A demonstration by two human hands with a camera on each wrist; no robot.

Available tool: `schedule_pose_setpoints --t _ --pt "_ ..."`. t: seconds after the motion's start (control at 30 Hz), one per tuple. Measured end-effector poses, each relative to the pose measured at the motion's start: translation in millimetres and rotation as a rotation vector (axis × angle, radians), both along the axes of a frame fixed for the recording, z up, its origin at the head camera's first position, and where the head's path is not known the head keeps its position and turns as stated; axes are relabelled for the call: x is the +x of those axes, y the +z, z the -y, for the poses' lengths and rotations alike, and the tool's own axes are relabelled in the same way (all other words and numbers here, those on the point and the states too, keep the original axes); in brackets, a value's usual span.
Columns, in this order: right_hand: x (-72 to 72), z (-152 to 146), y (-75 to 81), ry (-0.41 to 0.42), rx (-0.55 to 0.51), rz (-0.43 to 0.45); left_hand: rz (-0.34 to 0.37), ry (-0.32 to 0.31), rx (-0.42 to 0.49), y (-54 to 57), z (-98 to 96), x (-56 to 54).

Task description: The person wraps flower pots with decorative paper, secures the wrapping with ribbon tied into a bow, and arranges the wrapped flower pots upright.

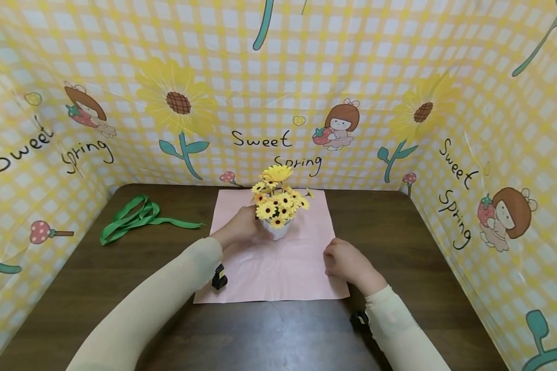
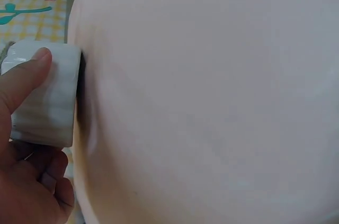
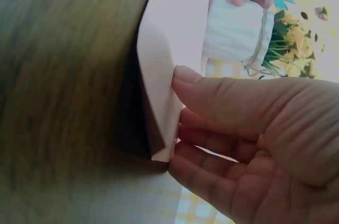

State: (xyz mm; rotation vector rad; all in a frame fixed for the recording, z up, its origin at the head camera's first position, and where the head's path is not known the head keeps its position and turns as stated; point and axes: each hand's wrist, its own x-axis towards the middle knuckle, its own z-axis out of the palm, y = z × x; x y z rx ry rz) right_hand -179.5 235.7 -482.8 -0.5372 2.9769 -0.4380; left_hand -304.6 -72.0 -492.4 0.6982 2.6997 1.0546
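Observation:
My left hand (image 1: pixel 242 226) grips a white pot (image 1: pixel 278 231) of yellow daisy-like flowers (image 1: pixel 280 202) from its left side. In the left wrist view, the thumb lies along the pot's wall (image 2: pixel 50 99) and the fingers curl beneath. Under it spreads a square sheet of pink paper (image 1: pixel 274 273); whether the pot touches the paper I cannot tell. At the sheet's right edge, my right hand (image 1: pixel 350 264) pinches the paper. The right wrist view has the thumb on one face of the paper edge (image 3: pixel 159 75) and fingertips at the other side.
A loose green ribbon (image 1: pixel 134 216) lies on the dark wooden table (image 1: pixel 278 335) to the left, one end reaching toward the paper. Yellow checked cloth (image 1: pixel 260 82) with printed flowers and figures walls the table at the back and both sides.

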Motion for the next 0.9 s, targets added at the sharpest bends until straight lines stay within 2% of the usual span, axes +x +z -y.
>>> schedule_pose_setpoints --t 0.37,0.73,0.9 --pt "-1.0 -3 -1.9 0.017 0.006 -0.010 0.031 0.042 -0.078 13.9 -18.4 -1.9" --pt "-1.0 0 -2.0 0.018 0.005 0.001 -0.035 0.053 -0.188 25.7 -30.3 2.1" --pt "-1.4 -1 -1.2 0.002 0.017 0.011 -0.059 0.039 -0.191 29.2 -39.0 3.3"
